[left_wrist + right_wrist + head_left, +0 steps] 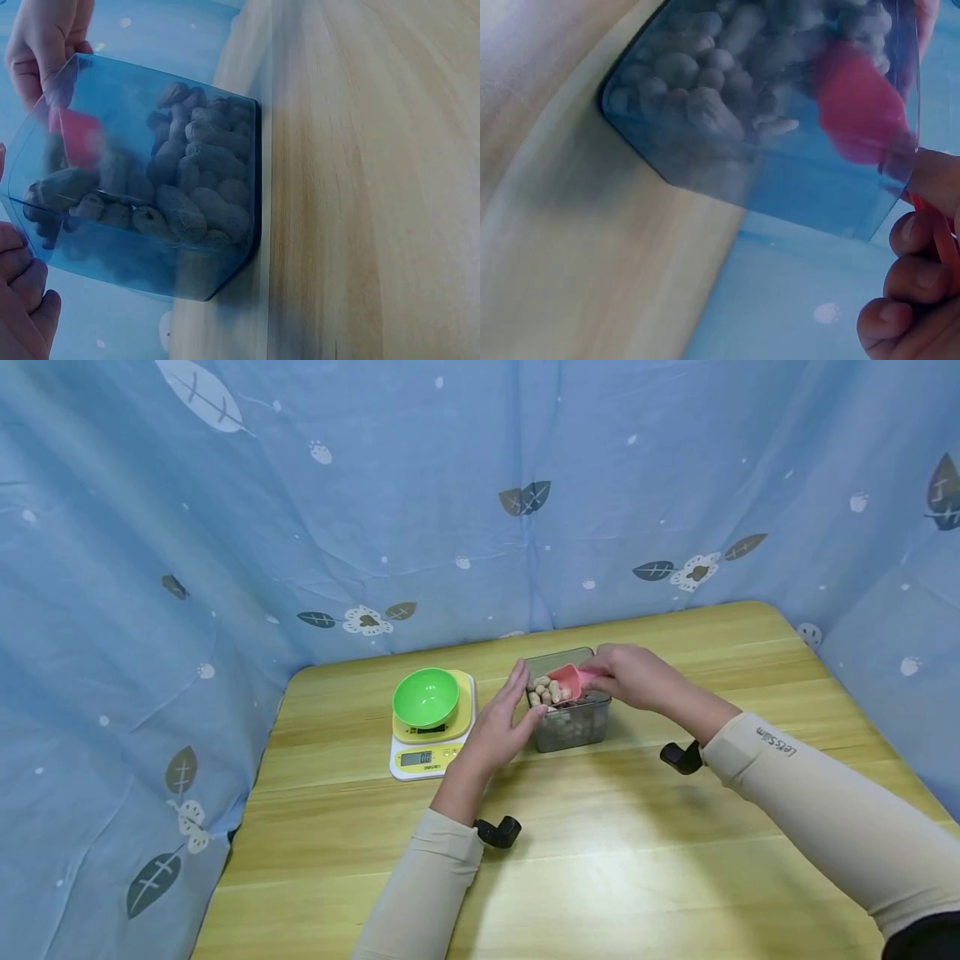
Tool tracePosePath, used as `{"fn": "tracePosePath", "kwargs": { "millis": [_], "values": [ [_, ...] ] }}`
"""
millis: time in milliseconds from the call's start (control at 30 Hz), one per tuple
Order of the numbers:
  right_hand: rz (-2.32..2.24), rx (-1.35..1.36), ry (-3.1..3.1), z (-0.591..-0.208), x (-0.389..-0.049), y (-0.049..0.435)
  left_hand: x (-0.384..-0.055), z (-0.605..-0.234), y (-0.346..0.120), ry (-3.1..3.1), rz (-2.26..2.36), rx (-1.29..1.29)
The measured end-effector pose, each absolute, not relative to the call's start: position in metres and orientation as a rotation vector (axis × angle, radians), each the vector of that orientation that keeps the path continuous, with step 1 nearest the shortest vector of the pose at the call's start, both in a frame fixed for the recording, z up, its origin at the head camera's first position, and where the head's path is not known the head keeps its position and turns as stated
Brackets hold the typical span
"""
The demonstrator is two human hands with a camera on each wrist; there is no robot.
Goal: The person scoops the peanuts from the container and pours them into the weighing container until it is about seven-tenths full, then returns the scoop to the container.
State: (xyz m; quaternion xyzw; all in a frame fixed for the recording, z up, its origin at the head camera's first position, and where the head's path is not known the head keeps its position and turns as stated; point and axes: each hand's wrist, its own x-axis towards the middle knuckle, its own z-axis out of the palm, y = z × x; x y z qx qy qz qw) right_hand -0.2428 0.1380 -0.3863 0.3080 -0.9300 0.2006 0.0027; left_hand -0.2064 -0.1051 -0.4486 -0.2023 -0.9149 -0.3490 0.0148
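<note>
A clear grey box (573,733) of unshelled peanuts (546,693) stands on the table. My right hand (633,675) grips the handle of a pink scoop (567,677), whose bowl is down inside the box among the peanuts. In the right wrist view the fingers curl round the red handle (946,240), and the scoop shows through the wall. My left hand (501,722) lies along the box's left side with its fingers straight, the fingertips at the rim. The left wrist view shows peanuts (214,161) heaped against one wall of the box.
Left of the box, a green bowl (426,696) sits on a yellow and white kitchen scale (470,693), whose display (417,759) reads 0.0. All stand on a wooden table (585,852). A blue patterned curtain (450,485) hangs behind the table and at its sides.
</note>
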Motion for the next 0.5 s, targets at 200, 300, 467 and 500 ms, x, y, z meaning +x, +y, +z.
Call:
{"fn": "tracePosePath", "kwargs": {
  "millis": [200,300,467,500],
  "values": [
    [0.833,0.877,-2.96,-0.398,-0.246,0.147,-0.206,-0.449,-0.104,-2.857,-1.103,-0.628],
    [0.937,0.853,-2.974,-0.401,-0.246,0.151,-0.207,-0.45,-0.104,-2.867,-1.095,-0.635],
    [1.108,0.814,-2.969,-0.398,-0.245,0.161,-0.207,-0.449,-0.105,-2.873,-1.084,-0.621],
    [1.139,0.8,-2.965,-0.398,-0.245,0.164,-0.207,-0.448,-0.105,-2.872,-1.086,-0.616]
  ]
}}
